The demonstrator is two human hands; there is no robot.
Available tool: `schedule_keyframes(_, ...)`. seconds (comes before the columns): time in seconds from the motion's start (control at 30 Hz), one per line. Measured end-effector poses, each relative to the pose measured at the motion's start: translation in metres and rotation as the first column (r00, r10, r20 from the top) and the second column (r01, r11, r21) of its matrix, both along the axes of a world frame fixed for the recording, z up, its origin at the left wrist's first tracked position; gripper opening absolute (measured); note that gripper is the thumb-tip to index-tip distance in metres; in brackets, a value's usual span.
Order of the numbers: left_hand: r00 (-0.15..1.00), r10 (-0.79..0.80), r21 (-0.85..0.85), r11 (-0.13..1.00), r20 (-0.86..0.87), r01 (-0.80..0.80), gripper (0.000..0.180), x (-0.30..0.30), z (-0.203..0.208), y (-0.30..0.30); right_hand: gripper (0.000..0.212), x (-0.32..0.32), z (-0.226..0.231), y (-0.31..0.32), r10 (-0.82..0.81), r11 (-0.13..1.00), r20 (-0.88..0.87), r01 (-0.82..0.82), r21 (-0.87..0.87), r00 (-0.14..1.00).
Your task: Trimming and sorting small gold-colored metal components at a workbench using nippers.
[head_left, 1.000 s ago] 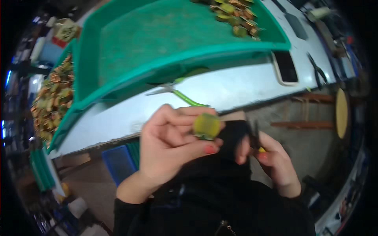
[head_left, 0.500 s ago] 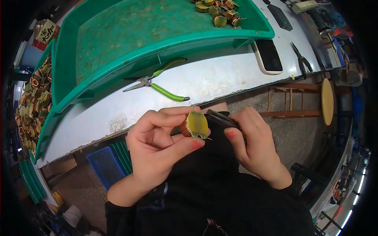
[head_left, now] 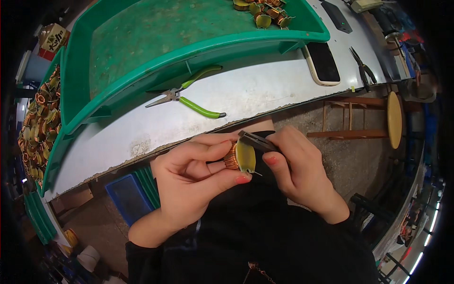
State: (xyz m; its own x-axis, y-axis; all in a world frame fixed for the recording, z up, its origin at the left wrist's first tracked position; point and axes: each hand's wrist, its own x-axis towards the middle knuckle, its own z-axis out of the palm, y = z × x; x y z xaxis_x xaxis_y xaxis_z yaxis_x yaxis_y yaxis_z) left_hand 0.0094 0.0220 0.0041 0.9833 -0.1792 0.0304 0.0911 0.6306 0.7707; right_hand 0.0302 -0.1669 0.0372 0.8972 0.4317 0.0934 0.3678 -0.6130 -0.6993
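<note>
My left hand pinches a copper-wound coil between thumb and fingertips, with the other fingers curled behind. The coil has a yellow-green plate on its right face, and a thin wire lead sticks out at the lower corner. My right hand is closed round dark pliers, their handles mostly hidden in the palm. The pliers' jaws lie at the top edge of the plate; whether they grip a wire there, I cannot tell. Both hands are in front of the table edge, above my lap.
Green-handled pliers lie on the white table. Behind them is a green tray with several coils. More coils fill a tray at left. A phone, black pliers and a stool are at right.
The coil has shifted slightly right and turned, showing more copper winding. The pliers' jaws have moved left, from beside the plate onto its top edge.
</note>
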Motion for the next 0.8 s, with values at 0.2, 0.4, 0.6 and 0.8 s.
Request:
schedule_keyframes(0.2, 1.0, -0.013, -0.004, 1.0, -0.026, 0.013, 0.038, -0.002, -0.002, -0.001, 0.014, 0.002, -0.008, -0.003, 0.037, 0.999, 0.008, -0.037, 0.033, 0.999)
schedule_keyframes(0.4, 1.0, -0.009, -0.026, 1.0, -0.026, 0.008, 0.039, -0.001, -0.005, -0.003, 0.016, 0.002, -0.012, -0.005, 0.044, 0.999, 0.023, -0.044, 0.006, 0.999)
schedule_keyframes(0.6, 1.0, -0.003, -0.008, 1.0, -0.004, 0.003, 0.039, -0.002, -0.01, -0.004, 0.017, 0.001, -0.02, -0.004, 0.034, 0.995, 0.16, -0.018, -0.097, 0.986)
schedule_keyframes(0.8, 0.999, 0.013, -0.001, 1.0, 0.03, -0.013, 0.04, -0.003, -0.017, -0.007, 0.017, 0.0, -0.028, -0.003, 0.036, 0.981, 0.326, 0.028, -0.191, 0.945)
